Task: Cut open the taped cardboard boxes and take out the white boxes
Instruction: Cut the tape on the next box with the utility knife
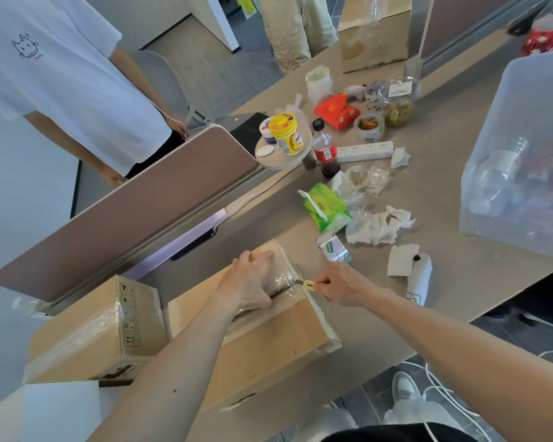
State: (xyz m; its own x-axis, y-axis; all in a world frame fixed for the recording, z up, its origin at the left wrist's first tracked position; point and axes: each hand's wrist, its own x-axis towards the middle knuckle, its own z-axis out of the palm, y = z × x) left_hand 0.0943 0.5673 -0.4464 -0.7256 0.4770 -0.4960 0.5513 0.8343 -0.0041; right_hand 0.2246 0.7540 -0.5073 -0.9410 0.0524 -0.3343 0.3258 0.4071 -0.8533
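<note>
A taped cardboard box (268,339) lies on the grey table in front of me. My left hand (249,282) presses down on its top, fingers spread over the clear tape. My right hand (336,287) grips a small yellow utility knife (307,284), whose blade tip sits in the tape seam at the box's right end, where a dark slit shows. A second taped cardboard box (99,330) stands to the left, touching the first. A white box (58,409) lies at the bottom left corner.
Clutter fills the table beyond: green tissue pack (326,207), crumpled tissues (377,226), a cola bottle (323,145), power strip (364,151), food containers, a clear plastic bin (524,161) at right. A desk divider (134,205) runs left; a person in a white shirt stands behind it.
</note>
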